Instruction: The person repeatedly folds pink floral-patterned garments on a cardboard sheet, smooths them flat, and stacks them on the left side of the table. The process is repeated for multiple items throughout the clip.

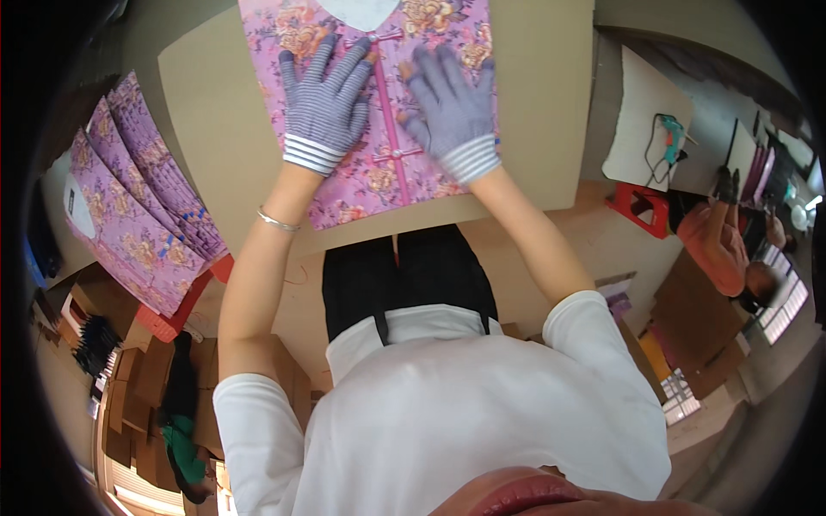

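Note:
A pink floral piece shaped like a garment front [376,193] lies flat before me, with a darker pink strip and knot-style fastenings down its middle and a white curved area at its top. My left hand [327,107], in a grey striped glove, rests flat on its left half, fingers spread. On the right half, my right hand [452,112] lies with fingers apart, slightly blurred, in a matching glove. Neither hand grips anything. Beneath the piece is a brown cardboard sheet [215,129]. Whether the floral piece is cloth or printed card, I cannot tell.
At left, a fanned stack of similar floral pieces [129,198] sits above a red stool [163,324]. To the right are a teal glue gun [671,138] with its cord and another red stool [641,208]. Cardboard boxes [133,387] and other people [714,241] are farther off.

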`<state>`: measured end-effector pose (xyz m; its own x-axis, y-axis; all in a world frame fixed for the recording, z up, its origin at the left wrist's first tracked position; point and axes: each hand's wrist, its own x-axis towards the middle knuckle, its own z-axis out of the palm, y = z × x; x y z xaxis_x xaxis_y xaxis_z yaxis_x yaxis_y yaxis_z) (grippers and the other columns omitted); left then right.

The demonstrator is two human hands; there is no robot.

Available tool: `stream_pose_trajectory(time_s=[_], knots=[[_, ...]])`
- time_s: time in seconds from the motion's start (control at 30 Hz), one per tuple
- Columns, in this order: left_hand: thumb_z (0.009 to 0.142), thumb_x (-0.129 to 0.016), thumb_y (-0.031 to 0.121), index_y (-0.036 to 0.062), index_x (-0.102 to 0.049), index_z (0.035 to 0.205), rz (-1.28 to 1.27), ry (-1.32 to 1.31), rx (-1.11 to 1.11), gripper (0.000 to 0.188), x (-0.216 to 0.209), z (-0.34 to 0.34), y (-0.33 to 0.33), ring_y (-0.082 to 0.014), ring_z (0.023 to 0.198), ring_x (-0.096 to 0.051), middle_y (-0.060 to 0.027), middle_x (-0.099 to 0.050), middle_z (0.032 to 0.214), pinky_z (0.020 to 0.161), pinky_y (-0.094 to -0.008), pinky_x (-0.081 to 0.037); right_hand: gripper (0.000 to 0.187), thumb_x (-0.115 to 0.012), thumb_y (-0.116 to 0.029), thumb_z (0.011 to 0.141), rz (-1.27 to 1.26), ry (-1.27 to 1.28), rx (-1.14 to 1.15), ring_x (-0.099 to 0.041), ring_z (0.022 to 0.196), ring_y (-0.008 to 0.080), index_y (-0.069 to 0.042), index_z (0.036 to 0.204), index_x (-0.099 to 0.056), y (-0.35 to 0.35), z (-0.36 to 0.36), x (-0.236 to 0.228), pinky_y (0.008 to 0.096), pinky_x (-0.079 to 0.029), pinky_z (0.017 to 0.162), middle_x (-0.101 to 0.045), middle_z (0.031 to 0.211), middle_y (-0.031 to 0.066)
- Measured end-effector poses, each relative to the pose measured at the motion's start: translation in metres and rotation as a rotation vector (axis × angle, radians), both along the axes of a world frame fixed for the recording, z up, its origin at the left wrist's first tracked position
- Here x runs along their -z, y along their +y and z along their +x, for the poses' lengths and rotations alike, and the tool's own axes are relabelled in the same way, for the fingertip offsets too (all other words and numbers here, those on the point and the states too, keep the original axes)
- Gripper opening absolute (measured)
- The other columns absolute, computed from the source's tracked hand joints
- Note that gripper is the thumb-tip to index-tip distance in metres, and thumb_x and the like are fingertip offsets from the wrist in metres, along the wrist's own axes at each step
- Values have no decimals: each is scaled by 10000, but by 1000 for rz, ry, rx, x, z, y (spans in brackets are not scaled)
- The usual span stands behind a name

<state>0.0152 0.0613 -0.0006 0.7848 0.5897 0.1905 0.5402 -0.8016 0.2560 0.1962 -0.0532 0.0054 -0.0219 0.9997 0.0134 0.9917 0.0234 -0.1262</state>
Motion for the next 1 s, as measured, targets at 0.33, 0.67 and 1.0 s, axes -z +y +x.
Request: stream_pose_trajectory(time_s=[0.33,0.67,1.0], knots=[[748,-612,178,128,-600,1281,-74,1,-26,536,-3,-5,-4,-365,1370,-387,-15,-484,1462,1048,-755,-193,530,-556,-357,871,271,18,-381,-459,1325,288,-73,1318,-534,122,84,8,631,-281,1084,-508,1410,126],[799,-552,145,153,-566,1325,-5,1,-11,527,-3,-7,-3,-356,1366,-411,-4,-506,1454,1104,-688,-165,415,-504,-257,902,653,89,-286,-619,1099,335,57,1165,-573,105,81,3,524,-455,976,-639,1156,230],[784,-588,163,115,-579,1307,51,54,100,525,-15,-8,-38,-351,1376,-393,-36,-497,1449,1086,-735,-142,265,-581,-68,811,159,795,30,-609,1145,324,-24,1060,-661,-201,-50,-36,470,-454,1013,-655,1164,174]])
